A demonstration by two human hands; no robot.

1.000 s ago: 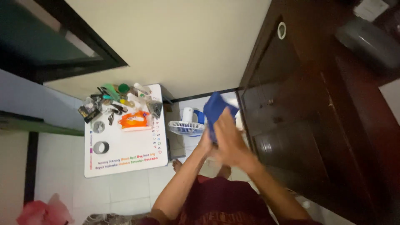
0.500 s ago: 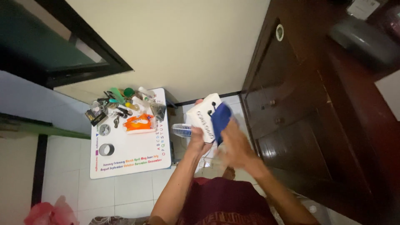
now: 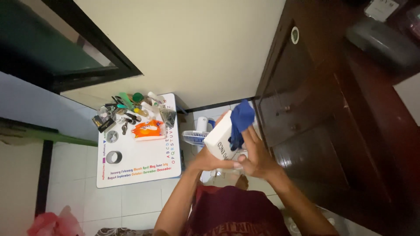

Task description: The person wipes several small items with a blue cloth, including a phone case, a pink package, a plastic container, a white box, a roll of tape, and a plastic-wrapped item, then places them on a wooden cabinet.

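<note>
Right, one white box (image 3: 221, 140) sits tilted above the lap, dark lettering along its edge. The left hand (image 3: 209, 161) clamps its lower end from below; the right hand (image 3: 255, 154) presses one blue cloth (image 3: 240, 121) against its side. Behind them, one small fan (image 3: 194, 136), then a cluttered white table (image 3: 140, 168) left, a dark wooden cabinet (image 3: 315, 109) right.

Lighting: dim indoor, soft and even; wall (image 3: 197, 48) brightest, dark cabinet (image 3: 332, 113) nearly black. Shadows faint. Quality: wide-angle bending at edges, slight motion blur on hands, mild grain.
</note>
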